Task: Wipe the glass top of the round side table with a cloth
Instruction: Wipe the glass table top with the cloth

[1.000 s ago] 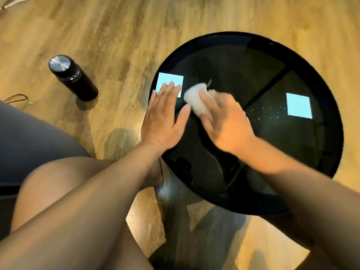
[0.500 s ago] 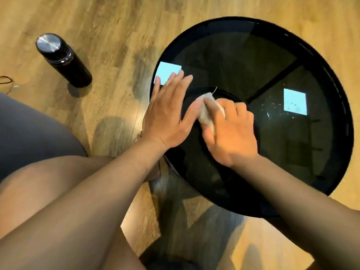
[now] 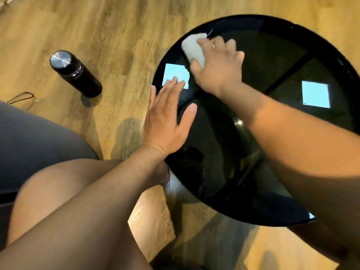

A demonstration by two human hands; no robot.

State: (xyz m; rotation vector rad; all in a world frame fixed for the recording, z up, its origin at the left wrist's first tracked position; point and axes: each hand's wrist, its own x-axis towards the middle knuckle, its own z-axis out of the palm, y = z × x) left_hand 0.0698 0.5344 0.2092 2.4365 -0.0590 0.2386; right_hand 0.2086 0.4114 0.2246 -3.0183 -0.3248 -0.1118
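Observation:
The round side table has a dark glass top (image 3: 272,55) with a black rim, and it fills the right half of the view. My right hand (image 3: 218,67) presses a bunched white cloth (image 3: 193,48) onto the glass near the far left rim. My left hand (image 3: 165,117) lies flat and empty on the near left edge of the glass, fingers together and thumb spread. Two pale square reflections show on the glass.
A black flask with a steel lid (image 3: 75,74) stands on the wooden floor (image 3: 116,36) left of the table. A thin cord (image 3: 21,98) lies by a grey cushion (image 3: 35,137) at the left. My bare knee (image 3: 58,184) is at the lower left.
My right hand has slid the cloth from the glass beside my left thumb out to the far left rim. My left hand has stayed flat on the near left edge.

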